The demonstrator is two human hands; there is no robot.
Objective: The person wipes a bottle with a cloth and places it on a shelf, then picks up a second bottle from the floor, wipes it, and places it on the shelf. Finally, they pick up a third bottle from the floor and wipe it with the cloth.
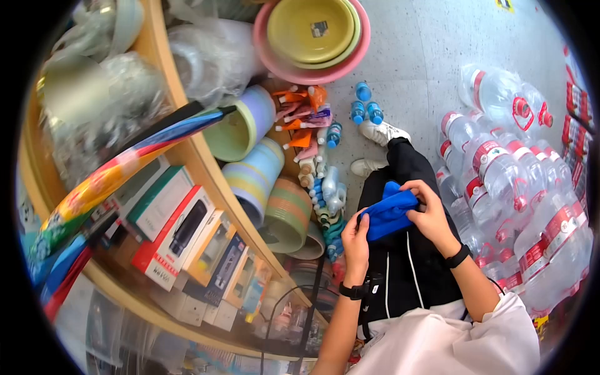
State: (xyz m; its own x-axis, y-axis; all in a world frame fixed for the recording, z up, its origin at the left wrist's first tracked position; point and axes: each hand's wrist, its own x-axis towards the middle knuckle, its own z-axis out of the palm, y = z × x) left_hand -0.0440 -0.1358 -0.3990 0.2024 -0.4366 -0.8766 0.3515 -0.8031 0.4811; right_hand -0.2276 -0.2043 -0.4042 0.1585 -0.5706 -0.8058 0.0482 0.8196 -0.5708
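A bright blue folded cloth [389,215] is held over my lap, above my black trousers. My left hand [356,240] grips its near-left corner, thumb on top. The right hand [430,212] pinches the other end between thumb and fingers. A small flap of the cloth sticks up at its top edge. Each wrist wears a black band. What the fingers underneath do is hidden by the cloth.
Wooden shelves [212,172] with boxes and wrapped goods stand at the left. Striped buckets [286,212], stacked basins [362,56], and small blue-labelled bottles [357,112] are near my feet. Large red-labelled water bottles [494,159] crowd the right side.
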